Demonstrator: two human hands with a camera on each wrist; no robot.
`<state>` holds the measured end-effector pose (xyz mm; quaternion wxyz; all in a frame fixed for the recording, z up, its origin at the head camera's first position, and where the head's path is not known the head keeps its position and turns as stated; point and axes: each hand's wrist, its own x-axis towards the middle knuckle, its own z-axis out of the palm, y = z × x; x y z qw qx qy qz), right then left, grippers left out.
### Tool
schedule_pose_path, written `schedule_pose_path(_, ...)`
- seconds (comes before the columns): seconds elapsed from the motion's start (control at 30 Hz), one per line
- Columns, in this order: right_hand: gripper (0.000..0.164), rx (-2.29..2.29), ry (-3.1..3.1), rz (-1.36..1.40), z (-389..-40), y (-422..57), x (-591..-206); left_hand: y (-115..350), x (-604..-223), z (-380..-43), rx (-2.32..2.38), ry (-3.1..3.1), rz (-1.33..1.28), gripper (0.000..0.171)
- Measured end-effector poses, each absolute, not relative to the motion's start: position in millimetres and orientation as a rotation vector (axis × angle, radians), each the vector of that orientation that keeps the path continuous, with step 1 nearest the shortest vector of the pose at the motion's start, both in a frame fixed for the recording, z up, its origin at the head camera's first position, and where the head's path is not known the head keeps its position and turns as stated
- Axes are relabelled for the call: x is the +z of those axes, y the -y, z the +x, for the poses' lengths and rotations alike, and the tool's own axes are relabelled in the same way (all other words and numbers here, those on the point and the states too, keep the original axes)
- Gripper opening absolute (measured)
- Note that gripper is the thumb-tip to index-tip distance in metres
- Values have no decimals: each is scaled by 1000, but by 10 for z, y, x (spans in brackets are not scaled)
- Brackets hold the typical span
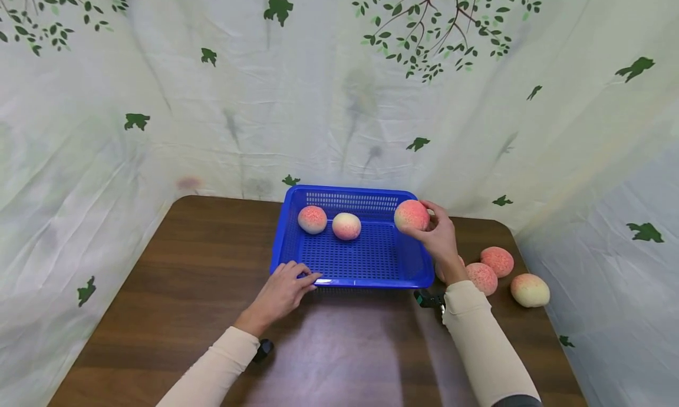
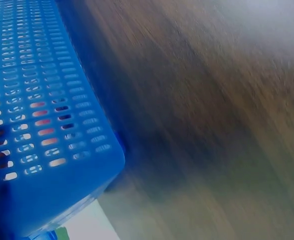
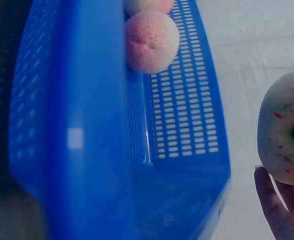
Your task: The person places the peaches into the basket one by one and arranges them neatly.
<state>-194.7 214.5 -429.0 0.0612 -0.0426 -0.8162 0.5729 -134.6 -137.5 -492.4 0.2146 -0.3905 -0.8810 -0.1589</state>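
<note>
My right hand (image 1: 441, 233) grips a pink-and-cream peach (image 1: 411, 215) above the right end of a blue plastic basket (image 1: 353, 282). In the right wrist view, the fingers (image 3: 269, 197) touch the underside of that peach (image 3: 284, 130), and a dark spot shows on it. Two more peaches lie in the basket: a pink-topped peach (image 1: 312, 219) at the left and a paler peach (image 1: 346, 226) beside it. At the near left corner, my left hand (image 1: 283, 289) holds the basket's rim between fingers and thumb. The left wrist view shows the perforated basket wall (image 2: 46, 115).
To the right of the basket, several peaches lie on the brown wooden table (image 1: 212, 265), among them a pink peach (image 1: 497, 261) and a yellowish one (image 1: 530, 290). My right wrist partly covers another. A pale curtain (image 1: 318, 101) with leaf prints hangs behind the table.
</note>
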Motion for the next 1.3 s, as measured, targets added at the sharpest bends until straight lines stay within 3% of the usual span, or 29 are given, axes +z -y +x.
schedule_pose_path(0.6, 75, 1756, 2681, -124, -2590, -1838, -4439, 1429, -4909, -1446, -423, 2435, -1232, 26)
schedule_pose_path(1.3, 72, 1824, 2675, -390, -2758, -1591, -4857, 1465, -4905, -1434, -488, 2433, -1256, 27)
